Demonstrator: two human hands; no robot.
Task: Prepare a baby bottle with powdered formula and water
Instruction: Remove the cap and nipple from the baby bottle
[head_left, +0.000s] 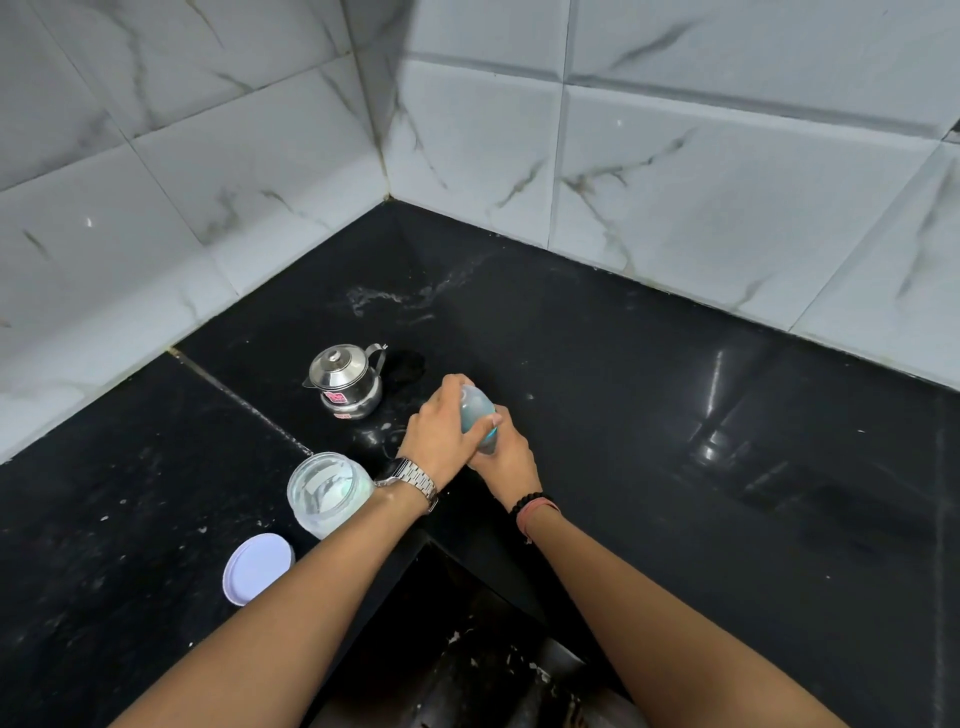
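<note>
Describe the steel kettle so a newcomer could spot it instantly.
Start at the tiled wall corner and come forward along the black countertop. The small steel kettle stands just left of the hands, behind the open powder jar. It is the only shiny metal vessel, lidded and knobbed.

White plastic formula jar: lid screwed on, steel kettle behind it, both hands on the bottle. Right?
Not quite. The head view shows the white plastic formula jar open; its round white lid lies on the black counter beside it. The steel kettle behind it and both hands, left and right, on the bottle are right.
</note>
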